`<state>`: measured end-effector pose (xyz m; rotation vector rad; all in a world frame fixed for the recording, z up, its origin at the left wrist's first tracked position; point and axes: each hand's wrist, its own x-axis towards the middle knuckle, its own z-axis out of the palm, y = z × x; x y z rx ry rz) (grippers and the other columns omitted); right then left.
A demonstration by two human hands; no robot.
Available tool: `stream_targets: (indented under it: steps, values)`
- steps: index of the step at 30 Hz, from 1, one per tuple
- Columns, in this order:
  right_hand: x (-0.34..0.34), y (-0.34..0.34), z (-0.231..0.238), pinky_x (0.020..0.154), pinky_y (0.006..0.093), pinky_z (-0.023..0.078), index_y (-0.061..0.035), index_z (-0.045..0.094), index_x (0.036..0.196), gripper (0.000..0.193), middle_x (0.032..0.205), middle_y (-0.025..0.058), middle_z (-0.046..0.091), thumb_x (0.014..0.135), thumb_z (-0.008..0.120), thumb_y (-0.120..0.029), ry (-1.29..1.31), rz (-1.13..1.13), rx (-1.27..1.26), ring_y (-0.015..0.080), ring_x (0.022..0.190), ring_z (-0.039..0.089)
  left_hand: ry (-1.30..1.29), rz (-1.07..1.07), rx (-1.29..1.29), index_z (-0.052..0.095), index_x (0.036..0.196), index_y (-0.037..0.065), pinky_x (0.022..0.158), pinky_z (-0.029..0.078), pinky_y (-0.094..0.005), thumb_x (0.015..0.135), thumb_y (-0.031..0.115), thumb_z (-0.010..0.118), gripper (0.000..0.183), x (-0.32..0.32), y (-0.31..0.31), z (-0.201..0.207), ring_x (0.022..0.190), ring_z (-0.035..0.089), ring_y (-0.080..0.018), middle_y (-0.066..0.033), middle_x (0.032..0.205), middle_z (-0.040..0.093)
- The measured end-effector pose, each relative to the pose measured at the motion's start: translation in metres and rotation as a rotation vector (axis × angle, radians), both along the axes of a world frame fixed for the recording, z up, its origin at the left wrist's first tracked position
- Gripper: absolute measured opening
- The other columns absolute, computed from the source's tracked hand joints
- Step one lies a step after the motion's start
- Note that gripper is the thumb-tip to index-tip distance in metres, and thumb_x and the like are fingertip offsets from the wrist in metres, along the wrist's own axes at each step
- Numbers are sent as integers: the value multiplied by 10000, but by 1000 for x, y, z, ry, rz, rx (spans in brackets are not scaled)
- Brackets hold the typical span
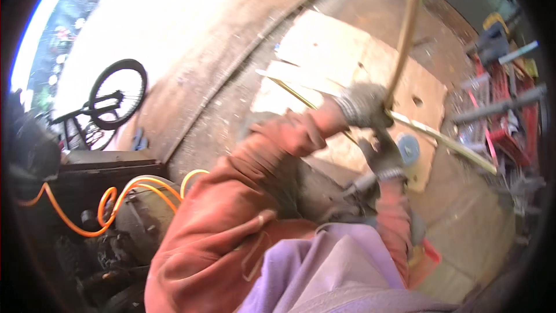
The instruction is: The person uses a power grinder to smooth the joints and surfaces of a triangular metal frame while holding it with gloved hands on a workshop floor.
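My left hand [366, 104], in a grey work glove, is closed around the lower end of a long brass-coloured strip [403, 37], which rises in a slight curve past the top of the view. Just below it, my right hand [381, 154], also gloved, has its fingers curled in; what they hold is hidden and blurred. A thinner gold-coloured rod [296, 94] passes under my left forearm toward the right hand. Both hands are over a pale wooden board [347, 43] on the floor. A long pale strip [446, 139] crosses the board behind my hands.
A round blue-topped container [408, 148] stands beside my right hand. Red racks [512, 127] with metal bars and offcuts crowd the right side. An orange coiled hose [110, 211] loops at left near a dark tank. A bicycle [119, 95] lies farther off at left.
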<state>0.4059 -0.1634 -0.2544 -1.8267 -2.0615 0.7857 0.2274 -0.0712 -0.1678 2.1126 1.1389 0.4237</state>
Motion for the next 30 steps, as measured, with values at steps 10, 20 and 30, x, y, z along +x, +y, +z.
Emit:
stream_targets:
  steps: [10, 20, 30]
  values:
    - [-11, 4, 7, 931, 461, 505, -70, 558, 1264, 582, 1229, 202, 639, 841, 689, -447, -38, 10, -73, 385, 1131, 619, 66, 60, -42, 737, 932, 138, 736, 553, -428, 734, 396, 743, 326, -11, -8, 10, 841, 706, -319, -128, 866, 725]
    - [2, 3, -19, 900, 446, 522, -25, 557, 1240, 612, 1200, 217, 662, 834, 693, -462, -112, 24, 27, 372, 1075, 658, 104, 67, 21, 725, 940, 137, 745, 549, -443, 770, 410, 735, 322, -2, -17, 10, 846, 704, -335, -134, 868, 723]
    - [1, 2, -10, 869, 444, 530, -28, 557, 1239, 598, 1165, 221, 672, 834, 697, -444, -69, 38, 42, 372, 1038, 668, 86, 62, 78, 721, 931, 137, 718, 548, -447, 775, 423, 733, 326, -2, -13, 6, 821, 699, -347, -134, 846, 717]
